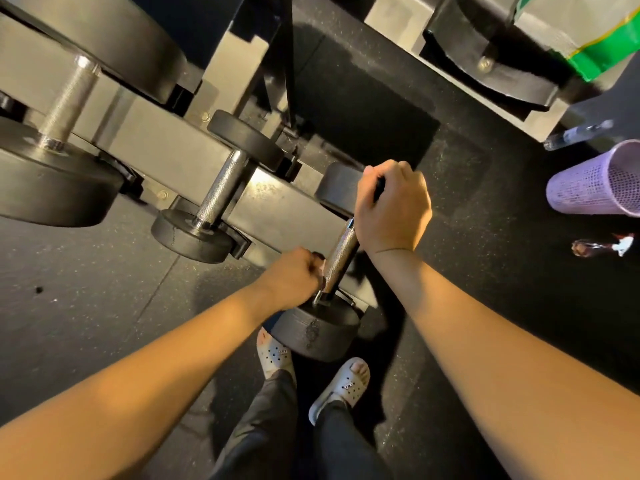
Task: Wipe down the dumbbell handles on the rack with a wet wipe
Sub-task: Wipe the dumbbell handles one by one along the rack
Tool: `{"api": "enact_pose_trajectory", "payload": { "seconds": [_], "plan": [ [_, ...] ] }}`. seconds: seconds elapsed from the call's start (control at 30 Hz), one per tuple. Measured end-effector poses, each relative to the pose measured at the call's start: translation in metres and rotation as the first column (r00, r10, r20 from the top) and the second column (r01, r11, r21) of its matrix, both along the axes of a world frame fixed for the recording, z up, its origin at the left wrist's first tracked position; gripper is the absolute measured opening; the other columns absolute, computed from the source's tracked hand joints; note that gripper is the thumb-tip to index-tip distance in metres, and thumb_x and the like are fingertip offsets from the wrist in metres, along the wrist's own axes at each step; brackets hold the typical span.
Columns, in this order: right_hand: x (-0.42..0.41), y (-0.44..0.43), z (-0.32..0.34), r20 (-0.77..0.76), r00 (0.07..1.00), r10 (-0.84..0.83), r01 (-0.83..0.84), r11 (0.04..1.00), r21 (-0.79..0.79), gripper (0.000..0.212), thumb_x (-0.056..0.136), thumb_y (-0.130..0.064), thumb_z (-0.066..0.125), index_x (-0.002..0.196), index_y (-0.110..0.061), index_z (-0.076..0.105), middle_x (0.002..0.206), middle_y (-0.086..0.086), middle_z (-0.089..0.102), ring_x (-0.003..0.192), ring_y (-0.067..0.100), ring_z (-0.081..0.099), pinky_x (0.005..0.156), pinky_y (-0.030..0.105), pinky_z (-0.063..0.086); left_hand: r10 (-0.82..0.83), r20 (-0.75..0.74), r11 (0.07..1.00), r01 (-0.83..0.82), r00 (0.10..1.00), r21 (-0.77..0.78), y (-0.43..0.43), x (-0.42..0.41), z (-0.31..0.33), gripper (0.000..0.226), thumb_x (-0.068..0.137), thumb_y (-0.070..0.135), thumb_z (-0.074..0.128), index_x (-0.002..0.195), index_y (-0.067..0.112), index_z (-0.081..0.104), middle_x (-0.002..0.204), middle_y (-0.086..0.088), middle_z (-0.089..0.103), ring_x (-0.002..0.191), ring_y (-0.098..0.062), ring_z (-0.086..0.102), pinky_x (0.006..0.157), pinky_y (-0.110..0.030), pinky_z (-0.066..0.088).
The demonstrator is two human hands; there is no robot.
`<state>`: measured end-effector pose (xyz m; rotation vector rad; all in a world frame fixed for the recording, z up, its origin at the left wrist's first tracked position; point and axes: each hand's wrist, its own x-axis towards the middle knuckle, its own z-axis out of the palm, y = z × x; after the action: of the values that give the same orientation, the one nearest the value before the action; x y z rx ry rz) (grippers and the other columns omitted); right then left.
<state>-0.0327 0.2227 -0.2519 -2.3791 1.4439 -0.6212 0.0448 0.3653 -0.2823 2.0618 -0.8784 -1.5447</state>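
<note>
Both forearms reach down toward the small dumbbell at the near end of the rack rail, just above my sandals. My right hand is curled round the upper end of the dumbbell handle, where it meets the far head. My left hand is balled against the lower end, just beside the near head. Its fingers are tucked under, so I cannot tell whether they pinch a wet wipe, and no wipe shows. The bar looks like knurled steel: stiff, grippy when dry, probably slicker once damp. I judge the black heads heavy enough to keep it seated, though so small a weight may rock, so I would steady one end and rub the bare middle. A medium handle and a large handle wait further left. A purple mesh basket stands well apart on my right.
</note>
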Motion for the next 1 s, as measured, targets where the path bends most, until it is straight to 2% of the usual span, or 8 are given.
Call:
{"api": "enact_pose_trajectory", "payload": {
  "seconds": [0.17,0.33,0.43,0.53,0.6,0.8,0.9,1.0],
  "plan": [
    [0.000,-0.001,0.004,-0.067,0.998,0.002,0.001,0.999,0.045,0.032,0.101,-0.036,0.045,0.092,-0.017,0.068,0.080,-0.005,0.056,0.077,0.014,0.053,0.065,0.031,0.047,-0.378,0.239,0.923,0.345,0.894,0.168,0.003,0.001,0.015,0.019,0.096,0.023,0.060,0.107,0.013,0.072,0.088,-0.004,0.069,0.079,-0.021,0.064,0.067,-0.030,0.047],
    [0.000,-0.002,0.004,-0.033,0.999,0.002,0.000,0.999,0.053,0.033,0.101,-0.037,0.044,0.091,-0.018,0.068,0.079,-0.006,0.056,0.075,0.014,0.050,0.061,0.034,0.047,-0.089,0.251,0.993,0.064,0.964,0.104,0.012,0.006,0.003,0.018,0.086,0.017,0.076,0.103,0.016,0.079,0.095,-0.003,0.077,0.089,-0.019,0.071,0.081,-0.030,0.057],
    [0.000,-0.001,0.001,-0.036,0.999,-0.008,0.010,0.999,0.045,0.031,0.101,-0.036,0.046,0.090,-0.018,0.069,0.079,-0.007,0.053,0.074,0.012,0.047,0.059,0.033,0.045,0.223,0.037,0.969,-0.225,0.974,0.097,0.009,0.010,0.003,0.008,0.092,0.004,0.070,0.094,0.009,0.076,0.080,-0.006,0.074,0.071,-0.020,0.066,0.066,-0.021,0.054],
    [0.000,-0.002,0.000,-0.040,0.999,-0.016,0.018,0.999,0.042,0.030,0.101,-0.036,0.048,0.091,-0.018,0.069,0.081,-0.003,0.060,0.075,0.011,0.048,0.060,0.032,0.046,0.013,0.013,0.988,-0.015,1.000,0.154,0.006,0.007,0.008,0.021,0.094,0.004,0.059,0.080,0.016,0.070,0.078,-0.005,0.070,0.080,-0.022,0.065,0.071,-0.023,0.048],
    [0.000,-0.003,0.000,-0.041,0.999,-0.021,0.023,0.999,0.045,0.030,0.101,-0.036,0.047,0.091,-0.018,0.069,0.081,-0.002,0.061,0.075,0.011,0.048,0.060,0.031,0.046,-0.107,0.044,0.977,0.097,0.993,0.192,0.007,0.005,0.017,0.017,0.093,0.005,0.058,0.097,0.009,0.074,0.095,-0.008,0.073,0.092,-0.022,0.067,0.078,-0.025,0.048],
    [0.000,-0.001,0.001,-0.026,1.000,-0.009,0.009,0.999,0.033,0.029,0.100,-0.035,0.048,0.090,-0.017,0.069,0.078,-0.006,0.054,0.074,0.011,0.045,0.059,0.032,0.043,-0.079,0.208,0.987,0.048,0.975,0.151,0.011,0.002,0.017,0.023,0.090,0.018,0.073,0.112,0.016,0.074,0.106,-0.005,0.074,0.100,-0.018,0.068,0.081,-0.021,0.048],
    [0.000,-0.002,0.001,-0.029,1.000,-0.004,0.005,1.000,0.030,0.029,0.100,-0.035,0.047,0.091,-0.017,0.068,0.079,-0.008,0.048,0.075,0.013,0.047,0.059,0.034,0.045,0.134,0.254,0.988,-0.150,0.958,0.046,0.004,-0.009,0.009,0.009,0.088,0.016,0.073,0.094,0.019,0.079,0.087,0.000,0.077,0.087,-0.016,0.072,0.078,-0.028,0.055],
    [-0.001,-0.001,0.000,-0.034,0.999,0.000,0.000,1.000,0.024,0.029,0.100,-0.035,0.047,0.092,-0.016,0.069,0.080,-0.008,0.046,0.076,0.013,0.047,0.059,0.034,0.044,0.399,0.167,0.916,-0.387,0.901,-0.104,-0.008,-0.020,0.002,0.030,0.091,0.007,0.063,0.062,0.013,0.068,0.060,0.008,0.068,0.060,-0.008,0.064,0.064,-0.031,0.053]
  ]
}}
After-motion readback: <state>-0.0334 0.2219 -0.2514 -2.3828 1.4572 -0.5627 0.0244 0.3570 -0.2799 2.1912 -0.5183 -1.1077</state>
